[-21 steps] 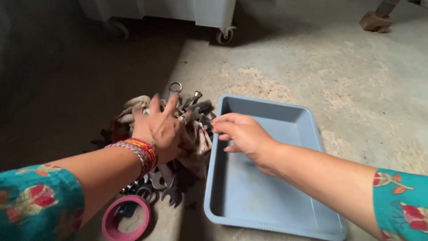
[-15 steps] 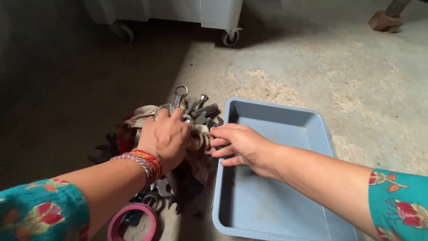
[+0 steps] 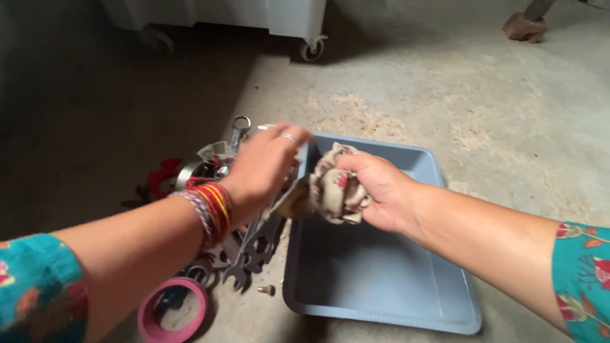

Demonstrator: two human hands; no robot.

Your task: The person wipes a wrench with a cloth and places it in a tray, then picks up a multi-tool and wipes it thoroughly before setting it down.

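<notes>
My right hand (image 3: 381, 190) is closed around a bunched, patterned beige cloth (image 3: 330, 187), held up over the near left part of a grey-blue plastic tray (image 3: 406, 298). My left hand (image 3: 264, 168) hovers just left of the cloth above a heap of dark metal wrenches (image 3: 251, 251) on the floor. Its fingers are blurred, and whether they hold anything cannot be made out. A ring spanner (image 3: 240, 127) sticks out behind the heap.
A pink ring-shaped roll (image 3: 173, 311) lies at the bottom left, with a small bolt (image 3: 265, 290) beside the tray. A red toothed part (image 3: 162, 178) sits left of the heap. A wheeled grey cabinet (image 3: 279, 19) stands behind on the concrete floor.
My right hand has pulled the cloth up off the wrench heap and lifted it over the tray. My left hand rose from the heap alongside it.
</notes>
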